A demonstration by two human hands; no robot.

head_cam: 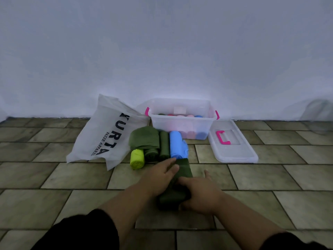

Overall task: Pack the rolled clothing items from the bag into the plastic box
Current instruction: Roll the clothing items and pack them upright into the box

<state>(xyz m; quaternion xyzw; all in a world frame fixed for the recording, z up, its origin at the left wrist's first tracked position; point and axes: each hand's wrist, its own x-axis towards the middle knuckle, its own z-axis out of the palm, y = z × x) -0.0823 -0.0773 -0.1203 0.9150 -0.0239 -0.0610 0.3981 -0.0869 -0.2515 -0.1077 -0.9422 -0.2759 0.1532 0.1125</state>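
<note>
Pressing the dark green garment (184,170) flat on the floor with the straight-fingered left hand (162,175), curling the right hand (201,193) round its rolled near end — seemingly tightening it for packing. Just beyond, blue roll (175,144) waiting — bag (106,134) left, part-filled plastic box (180,127) far.

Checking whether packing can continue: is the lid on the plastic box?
No, the lid lies flat on the floor right of the open plastic box.

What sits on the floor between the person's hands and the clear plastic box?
Head view: a row of rolls lies there, a lime roll, dark green rolls and a blue roll, just before the plastic box.
</note>
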